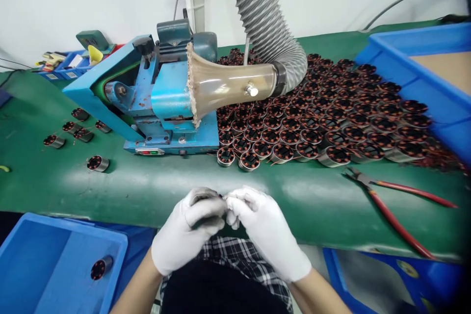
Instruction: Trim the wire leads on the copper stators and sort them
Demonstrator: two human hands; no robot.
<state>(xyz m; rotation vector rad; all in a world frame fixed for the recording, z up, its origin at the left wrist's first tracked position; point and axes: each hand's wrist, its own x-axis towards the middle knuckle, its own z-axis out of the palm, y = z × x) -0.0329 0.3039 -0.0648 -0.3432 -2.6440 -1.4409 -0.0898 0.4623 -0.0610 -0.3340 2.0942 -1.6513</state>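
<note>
White gloves cover both my hands, which meet over the front edge of the green bench. My left hand (184,235) is wrapped round a motor stator (203,196), a short metal cylinder mostly hidden by the fingers. The fingertips of my right hand (267,228) are pinched together right beside it, and what they grip is too small and covered to make out. Beyond the hands, several similar stators (283,152) with copper windings stand in close rows. One single stator (97,163) lies on the bench to the left.
A blue belt machine (172,93) with a clear duct (231,83) and grey hose (265,14) stands ahead. Red-handled pliers (386,196) lie at right. One stator (101,267) is in the blue bin (47,255) at lower left. Another blue bin (415,78) stands at right.
</note>
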